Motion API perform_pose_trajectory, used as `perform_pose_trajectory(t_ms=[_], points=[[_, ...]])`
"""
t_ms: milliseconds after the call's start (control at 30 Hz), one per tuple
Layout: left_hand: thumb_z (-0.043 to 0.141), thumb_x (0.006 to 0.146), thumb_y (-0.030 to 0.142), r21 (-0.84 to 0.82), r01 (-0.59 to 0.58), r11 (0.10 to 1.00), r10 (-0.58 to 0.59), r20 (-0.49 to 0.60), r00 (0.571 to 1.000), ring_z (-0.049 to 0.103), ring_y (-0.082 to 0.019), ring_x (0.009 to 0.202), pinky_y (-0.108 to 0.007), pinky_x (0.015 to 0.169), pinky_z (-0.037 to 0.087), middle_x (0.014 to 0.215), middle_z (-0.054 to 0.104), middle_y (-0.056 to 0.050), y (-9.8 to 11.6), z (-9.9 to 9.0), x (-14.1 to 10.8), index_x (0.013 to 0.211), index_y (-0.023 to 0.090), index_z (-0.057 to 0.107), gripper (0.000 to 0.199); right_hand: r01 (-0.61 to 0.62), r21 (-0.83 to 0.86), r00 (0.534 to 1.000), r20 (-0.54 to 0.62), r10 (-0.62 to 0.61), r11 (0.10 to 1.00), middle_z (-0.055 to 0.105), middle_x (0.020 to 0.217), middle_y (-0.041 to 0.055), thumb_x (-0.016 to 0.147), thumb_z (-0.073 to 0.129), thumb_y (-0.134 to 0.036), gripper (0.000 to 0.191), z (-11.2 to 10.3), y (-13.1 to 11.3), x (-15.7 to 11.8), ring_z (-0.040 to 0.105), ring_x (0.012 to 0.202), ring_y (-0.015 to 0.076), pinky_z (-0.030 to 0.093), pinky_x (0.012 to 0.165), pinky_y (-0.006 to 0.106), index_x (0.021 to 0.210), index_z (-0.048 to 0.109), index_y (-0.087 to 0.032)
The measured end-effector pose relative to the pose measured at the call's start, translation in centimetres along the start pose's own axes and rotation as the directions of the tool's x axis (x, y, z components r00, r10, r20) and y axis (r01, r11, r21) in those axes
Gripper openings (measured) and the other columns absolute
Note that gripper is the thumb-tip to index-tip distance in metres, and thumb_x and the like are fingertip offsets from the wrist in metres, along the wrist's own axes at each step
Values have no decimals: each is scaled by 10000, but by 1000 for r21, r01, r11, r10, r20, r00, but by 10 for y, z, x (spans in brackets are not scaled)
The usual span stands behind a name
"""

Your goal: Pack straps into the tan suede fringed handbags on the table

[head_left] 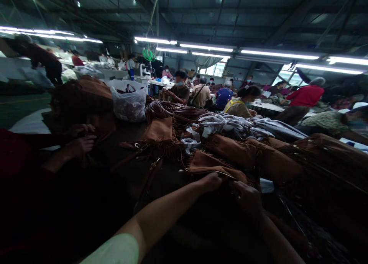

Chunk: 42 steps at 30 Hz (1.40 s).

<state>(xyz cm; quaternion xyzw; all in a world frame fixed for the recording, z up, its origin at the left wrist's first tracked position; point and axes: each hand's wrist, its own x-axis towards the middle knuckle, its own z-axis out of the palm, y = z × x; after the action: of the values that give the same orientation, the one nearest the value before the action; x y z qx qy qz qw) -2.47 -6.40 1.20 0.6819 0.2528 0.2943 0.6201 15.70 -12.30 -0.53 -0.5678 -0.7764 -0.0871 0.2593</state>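
Observation:
A brown fringed handbag (205, 162) lies on the dark table in front of me, with its zipped edge towards me. My left hand (213, 182) is closed on this edge, near the middle of the zip. Just to its right, my right hand (247, 197) grips the same edge at the zip's right end; its fingertips are dim. Beyond the bag lies a roll of clear tape or film (189, 142). Another brown fringed bag (159, 130) rests farther left, with straps and metal clasps (140, 146) beside it.
At left, a co-worker's hands (83, 141) work by a brown bag pile (83, 95). A white plastic sack (130, 101) stands behind. Brown straps (172, 110), grey wrapped straps (230, 124) and more brown bags (276, 160) line the far and right side. Several people sit beyond.

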Motion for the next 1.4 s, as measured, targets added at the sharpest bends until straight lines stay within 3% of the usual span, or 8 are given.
perform_pose_trajectory(t_ms=[233,333,467,633,900,1100,1233,1400], points=[[540,822,415,498,-15,867,-90,186,978,578,-149,709,-236,624,423,813,654,-41,30,-22,-38,920,119,687,344,-131,304,973,-146,182,944,720,923,62,879,509,-385,274,24,10,-7,675,841,202,519,776,310,917,697,-189],[388,905,426,585,37,810,-39,-10,999,608,-157,742,-239,666,439,832,672,-76,51,-68,-25,939,99,680,440,-151,312,960,-180,215,938,721,917,68,865,532,-400,277,28,9,-7,677,844,210,525,788,322,907,703,-187],[484,854,333,879,408,246,-2,-420,907,536,-232,1070,-315,898,397,1152,615,-110,62,-149,15,1121,168,625,343,-152,325,954,-199,225,933,722,911,64,868,529,-405,278,30,8,-8,678,841,209,529,794,330,905,705,-193],[768,582,332,920,377,106,-172,-356,918,533,-269,1047,-329,923,385,1014,660,-92,56,-196,45,827,184,707,293,-125,296,961,-202,190,947,720,937,72,880,509,-388,283,32,9,-10,677,866,210,532,812,335,927,708,-193],[487,767,664,965,221,140,153,-241,958,599,-253,952,-312,826,421,972,667,-105,113,-131,40,982,172,671,568,-110,291,960,-215,177,950,724,909,69,879,512,-364,264,32,8,-9,682,830,195,529,789,315,887,711,-191],[375,832,656,857,436,273,20,-458,889,623,-285,975,-328,790,452,993,681,-163,98,-54,50,950,125,689,628,-125,274,965,-190,182,953,723,915,66,890,479,-371,293,24,2,-7,680,830,191,522,755,296,918,711,-194],[276,883,610,827,470,309,-175,-437,882,630,-305,977,-352,795,465,1000,674,-206,58,-44,53,966,77,685,677,-133,245,971,-165,176,960,722,925,62,894,473,-376,300,20,-2,-6,677,823,181,510,763,280,912,714,-198],[354,916,435,949,203,239,-43,-199,979,633,-255,937,-348,818,453,980,682,-156,61,-55,30,948,136,693,453,-147,212,966,-179,186,966,722,907,51,904,460,-369,303,23,-2,-7,674,796,168,494,744,263,904,711,-199]])
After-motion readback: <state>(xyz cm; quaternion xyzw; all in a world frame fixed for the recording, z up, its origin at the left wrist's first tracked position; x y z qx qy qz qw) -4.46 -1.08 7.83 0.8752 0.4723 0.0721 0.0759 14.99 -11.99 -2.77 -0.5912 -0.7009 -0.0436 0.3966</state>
